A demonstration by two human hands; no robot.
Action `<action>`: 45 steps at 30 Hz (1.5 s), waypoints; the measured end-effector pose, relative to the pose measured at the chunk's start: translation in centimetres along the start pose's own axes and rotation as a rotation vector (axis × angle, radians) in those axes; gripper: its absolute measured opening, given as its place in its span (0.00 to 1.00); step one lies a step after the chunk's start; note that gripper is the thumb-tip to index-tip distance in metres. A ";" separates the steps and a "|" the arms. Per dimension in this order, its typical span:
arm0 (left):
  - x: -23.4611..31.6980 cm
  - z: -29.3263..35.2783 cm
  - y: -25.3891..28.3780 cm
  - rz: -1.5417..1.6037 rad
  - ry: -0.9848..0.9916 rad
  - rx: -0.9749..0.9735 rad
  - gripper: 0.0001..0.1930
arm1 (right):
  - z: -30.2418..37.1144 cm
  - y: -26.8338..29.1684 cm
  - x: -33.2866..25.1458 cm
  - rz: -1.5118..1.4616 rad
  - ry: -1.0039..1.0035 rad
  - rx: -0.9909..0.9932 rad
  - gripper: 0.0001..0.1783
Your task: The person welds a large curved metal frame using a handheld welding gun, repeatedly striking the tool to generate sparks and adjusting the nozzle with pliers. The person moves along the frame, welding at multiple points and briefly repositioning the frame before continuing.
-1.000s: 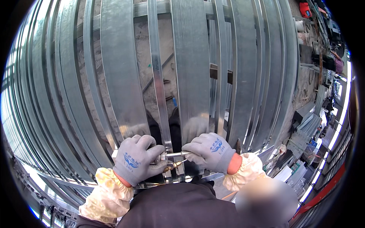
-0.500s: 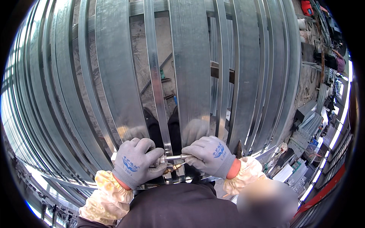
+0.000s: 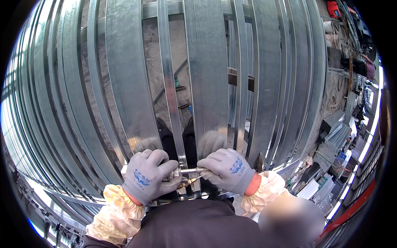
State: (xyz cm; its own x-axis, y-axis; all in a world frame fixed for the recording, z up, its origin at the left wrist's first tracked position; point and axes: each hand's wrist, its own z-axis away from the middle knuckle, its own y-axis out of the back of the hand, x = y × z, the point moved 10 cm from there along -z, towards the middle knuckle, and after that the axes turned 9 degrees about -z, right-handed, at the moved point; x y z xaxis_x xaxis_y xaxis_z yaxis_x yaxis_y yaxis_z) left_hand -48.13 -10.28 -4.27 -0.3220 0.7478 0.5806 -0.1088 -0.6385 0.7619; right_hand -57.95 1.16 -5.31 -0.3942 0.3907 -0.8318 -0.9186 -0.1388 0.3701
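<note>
A slim, silver, cylindrical metal rod (image 3: 190,170) lay crosswise between your two grips, its middle bare. Your left grip (image 3: 151,175), in a grey knitted glove, was curled closed about the rod's left end, though the fingers hid the exact contact. Your right grip (image 3: 226,170), gloved alike, pinched the right end between thumb and fingers. Just below the rod, between your fingertips, sat a small, brass-coloured, knobbed metal fitting (image 3: 192,181); whether it was joined to the rod you could not tell from this angle.

The rod looked stiff and smooth, probably solid for its size but light enough for two hands, and hardly fragile. Its polished surface would likely have been slick against knit fabric, so the ends, where your grips were, seemed the surest hold. The fitting's thin tip, close to your right fingertips, looked the more delicate part.

Beyond your grips ran long, flat, silver-grey metal bars (image 3: 209,82) with gaps between them. Of containers, you had only a white, bucket-like vessel (image 3: 328,27), far ahead and to the right of your right grip; its contents were too small to make out.
</note>
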 end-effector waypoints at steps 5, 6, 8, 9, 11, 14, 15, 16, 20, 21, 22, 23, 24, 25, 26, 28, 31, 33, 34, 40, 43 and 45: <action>0.1 0.0 0.1 -0.004 -0.003 0.003 0.18 | 0.0 -0.6 0.1 0.065 0.029 -0.089 0.14; 0.1 0.0 0.1 -0.005 -0.003 0.003 0.18 | -0.1 -0.7 0.2 0.076 0.027 -0.116 0.14; 0.0 0.1 0.0 -0.006 0.001 -0.004 0.18 | -0.3 -0.8 0.2 0.091 0.033 -0.145 0.14; 0.0 0.1 0.0 -0.007 0.002 -0.008 0.18 | -0.3 -0.7 0.1 0.093 0.042 -0.146 0.13; 0.2 -0.1 0.3 -0.016 -0.017 0.000 0.16 | -0.3 -0.7 0.2 0.094 0.046 -0.154 0.13; 0.3 -0.1 0.4 -0.018 -0.023 0.000 0.15 | -0.4 -0.8 0.3 0.096 0.036 -0.176 0.13; 0.3 0.0 0.4 -0.018 -0.021 -0.002 0.15 | -0.4 -0.8 0.3 0.100 0.035 -0.179 0.13; 0.3 0.0 0.3 -0.019 -0.020 -0.001 0.15 | -0.4 -0.9 0.3 0.103 0.035 -0.183 0.13; 0.2 -0.1 0.3 -0.016 -0.020 -0.004 0.16 | -0.5 -0.8 0.4 0.107 0.035 -0.183 0.13; 0.3 -0.1 0.4 -0.017 -0.020 -0.001 0.16 | -0.4 -0.8 0.4 0.111 0.038 -0.187 0.13; 0.3 0.0 0.4 -0.018 -0.022 0.002 0.16 | -0.4 -0.9 0.4 0.115 0.041 -0.191 0.13; 0.4 0.0 0.5 -0.018 -0.024 0.004 0.16 | -0.3 -1.0 0.4 0.116 0.042 -0.190 0.13; 0.4 0.0 0.5 -0.019 -0.026 0.006 0.16 | -0.3 -1.0 0.3 0.117 0.044 -0.190 0.14; 0.4 0.1 0.6 -0.017 -0.024 0.014 0.16 | -0.3 -1.0 0.3 0.118 0.046 -0.189 0.14; 0.4 0.1 0.6 -0.016 -0.021 0.022 0.16 | -0.3 -0.9 0.2 0.120 0.040 -0.186 0.14; 0.4 0.1 0.6 -0.005 -0.022 0.038 0.16 | -0.4 -0.8 0.1 0.124 0.026 -0.177 0.14; 0.4 0.2 0.7 0.016 -0.024 0.059 0.15 | -0.6 -0.2 0.1 0.067 -0.038 -0.124 0.15; 0.4 0.2 0.7 0.016 -0.026 0.061 0.16 | -0.4 -0.6 0.1 0.072 0.014 -0.107 0.15; 0.4 0.3 0.7 0.014 -0.024 0.061 0.16 | -0.3 -0.7 0.1 0.074 0.040 -0.098 0.15; 0.5 0.3 0.7 -0.001 -0.023 0.052 0.16 | 0.2 -0.8 -0.2 0.125 0.088 -0.057 0.15; 0.5 0.3 0.7 -0.001 -0.028 0.059 0.17 | 0.5 -0.8 -0.2 0.122 0.101 -0.025 0.15; 0.6 0.3 0.7 0.001 -0.036 0.067 0.17 | 0.6 -0.8 -0.2 0.112 0.101 -0.002 0.15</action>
State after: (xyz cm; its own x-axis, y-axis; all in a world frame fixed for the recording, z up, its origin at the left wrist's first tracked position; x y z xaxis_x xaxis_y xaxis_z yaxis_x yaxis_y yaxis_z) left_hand -48.13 -10.26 -3.29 -0.2874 0.7544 0.5902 -0.0446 -0.6260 0.7785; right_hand -57.12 1.76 -5.23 -0.4952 0.2788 -0.8228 -0.8686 -0.1780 0.4624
